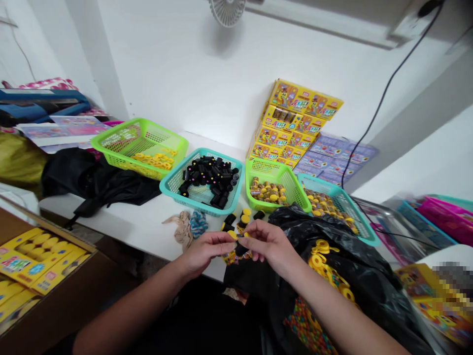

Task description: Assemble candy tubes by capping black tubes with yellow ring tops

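In front of my body, both hands come together at the table's front edge. My left hand is closed in a pinch, its thumb and forefinger at one end of a small black cylinder. The fingers of my right hand are closed on the same piece from the other side and hide part of it. Just beyond the fingertips stand several black cylinders with yellow caps. A yellow printed box lies partly hidden under my hands. A beige and blue cloth is left of them.
A turquoise basket holds black cylinders; a green basket holds yellow pieces. Brown-and-yellow cylinders fill another green basket. Yellow boxes are stacked behind. A black plastic bag with yellow rings and colourful beads lies right. An open carton stands left.
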A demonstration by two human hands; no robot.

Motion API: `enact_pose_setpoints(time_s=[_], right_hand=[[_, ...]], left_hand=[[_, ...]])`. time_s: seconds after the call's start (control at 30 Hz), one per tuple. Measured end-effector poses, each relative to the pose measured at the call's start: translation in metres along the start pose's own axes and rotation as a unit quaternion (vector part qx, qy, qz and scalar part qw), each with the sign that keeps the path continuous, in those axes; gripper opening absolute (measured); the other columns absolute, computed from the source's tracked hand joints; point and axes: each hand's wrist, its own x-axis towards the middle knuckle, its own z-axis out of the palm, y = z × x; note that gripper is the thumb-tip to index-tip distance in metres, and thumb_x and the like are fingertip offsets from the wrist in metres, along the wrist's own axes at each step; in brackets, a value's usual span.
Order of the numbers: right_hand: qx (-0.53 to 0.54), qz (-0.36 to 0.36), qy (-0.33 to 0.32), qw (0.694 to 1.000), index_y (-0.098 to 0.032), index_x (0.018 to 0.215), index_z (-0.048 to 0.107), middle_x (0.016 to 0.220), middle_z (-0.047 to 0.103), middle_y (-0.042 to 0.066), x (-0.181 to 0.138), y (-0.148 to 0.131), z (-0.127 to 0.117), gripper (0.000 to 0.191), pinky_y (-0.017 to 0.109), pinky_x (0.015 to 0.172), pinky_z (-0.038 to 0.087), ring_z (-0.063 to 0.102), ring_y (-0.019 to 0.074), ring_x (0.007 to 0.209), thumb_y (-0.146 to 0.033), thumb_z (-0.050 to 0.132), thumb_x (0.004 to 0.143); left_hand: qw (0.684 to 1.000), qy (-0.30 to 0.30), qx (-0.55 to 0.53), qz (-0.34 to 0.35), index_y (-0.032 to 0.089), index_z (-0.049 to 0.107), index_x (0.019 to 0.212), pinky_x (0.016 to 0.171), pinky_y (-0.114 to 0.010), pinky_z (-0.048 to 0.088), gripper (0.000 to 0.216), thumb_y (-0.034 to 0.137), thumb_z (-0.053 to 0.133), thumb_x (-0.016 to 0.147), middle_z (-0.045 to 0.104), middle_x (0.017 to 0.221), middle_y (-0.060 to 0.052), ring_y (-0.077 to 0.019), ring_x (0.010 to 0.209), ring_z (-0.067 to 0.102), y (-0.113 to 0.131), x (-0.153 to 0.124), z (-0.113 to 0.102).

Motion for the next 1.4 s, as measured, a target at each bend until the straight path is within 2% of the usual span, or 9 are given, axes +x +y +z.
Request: enact_pose_setpoints(time_s=[0.17,0.33,0.53,0.67,0.87,0.97,1.17,1.27,1.4], right_hand=[[-0.111,-0.099,0.047,0.988,-0.019,0.077,0.061,0.065,0.055,-0.003,-0.004,0.003,0.004,0.020,0.022,0.050,0.039,0.049,0.0104,0.056,-0.036,0.071,0.073],[-0.007,-0.014,0.035,0.999,-0.019,0.077,0.057,0.058,0.053,-0.005,-0.005,0.001,0.005,0.030,0.021,0.042,0.035,0.048,0.0096,0.047,-0.045,0.072,0.072],[0.032,-0.036,0.041,0.998,-0.019,0.076,0.057,0.056,0.053,-0.006,-0.009,0.004,0.011,0.032,0.022,0.047,0.041,0.050,0.0097,0.050,-0.045,0.076,0.070],[0.050,0.013,-0.009,0.999,-0.019,0.078,0.059,0.057,0.058,-0.004,-0.006,0.005,0.009,0.039,0.022,0.044,0.038,0.049,0.0097,0.047,-0.052,0.077,0.068],[0.054,0.021,-0.009,0.998,-0.017,0.088,0.070,0.059,0.060,-0.004,0.001,0.010,-0.004,0.048,0.022,0.045,0.036,0.050,0.0095,0.049,-0.054,0.083,0.061],[0.066,0.002,-0.026,0.997,-0.016,0.090,0.072,0.062,0.061,-0.003,-0.001,0.013,-0.005,0.045,0.023,0.050,0.040,0.051,0.0101,0.053,-0.050,0.084,0.063],[0.083,-0.036,-0.008,0.996,-0.019,0.088,0.074,0.065,0.060,-0.002,-0.006,0.018,-0.001,0.038,0.026,0.054,0.042,0.052,0.0125,0.058,-0.048,0.084,0.065],[0.023,-0.090,0.010,0.996,-0.020,0.090,0.075,0.070,0.061,-0.001,-0.006,0.017,-0.006,0.031,0.027,0.060,0.044,0.055,0.0142,0.064,-0.044,0.081,0.071],[-0.076,-0.155,-0.026,0.985,-0.022,0.099,0.075,0.080,0.063,0.002,-0.007,0.008,-0.018,0.025,0.028,0.065,0.046,0.059,0.0159,0.072,-0.037,0.076,0.079]], left_hand=[[0.999,-0.030,-0.029,-0.024,0.010,0.073,0.090,0.066,-0.028,0.050,0.034,0.039,0.080,0.073,0.073,0.080,-0.010,-0.0179,0.067,0.068,-0.002,-0.001,0.003],[0.999,-0.022,-0.037,-0.019,0.011,0.072,0.087,0.063,-0.026,0.050,0.040,0.046,0.080,0.072,0.073,0.079,-0.010,-0.0181,0.068,0.069,-0.003,-0.001,0.005],[0.998,-0.019,-0.057,-0.011,0.011,0.070,0.085,0.059,-0.024,0.049,0.041,0.049,0.079,0.072,0.072,0.076,-0.009,-0.0162,0.063,0.067,-0.006,0.000,0.010],[0.998,-0.026,-0.063,-0.012,0.011,0.068,0.084,0.057,-0.025,0.048,0.043,0.053,0.074,0.076,0.071,0.076,-0.010,-0.0165,0.063,0.066,-0.007,0.001,0.011],[0.996,-0.028,-0.081,-0.035,0.013,0.066,0.090,0.059,-0.025,0.049,0.033,0.036,0.081,0.073,0.070,0.079,-0.007,-0.0145,0.063,0.064,0.000,-0.002,0.012],[0.993,-0.019,-0.103,-0.054,0.012,0.065,0.088,0.052,-0.021,0.045,0.029,0.033,0.080,0.074,0.067,0.072,-0.006,-0.0119,0.057,0.060,0.003,-0.003,0.014],[0.991,-0.013,-0.122,-0.061,0.012,0.065,0.085,0.045,-0.018,0.041,0.026,0.027,0.080,0.072,0.063,0.067,-0.003,-0.0097,0.052,0.057,0.002,-0.004,0.018],[0.987,-0.014,-0.148,-0.053,0.012,0.063,0.083,0.042,-0.018,0.040,0.025,0.030,0.077,0.074,0.062,0.067,-0.003,-0.0094,0.048,0.055,-0.002,-0.004,0.018],[0.982,-0.041,-0.177,-0.060,0.013,0.061,0.088,0.045,-0.021,0.046,0.027,0.034,0.074,0.078,0.066,0.069,-0.005,-0.0128,0.050,0.059,-0.008,-0.003,0.018]])
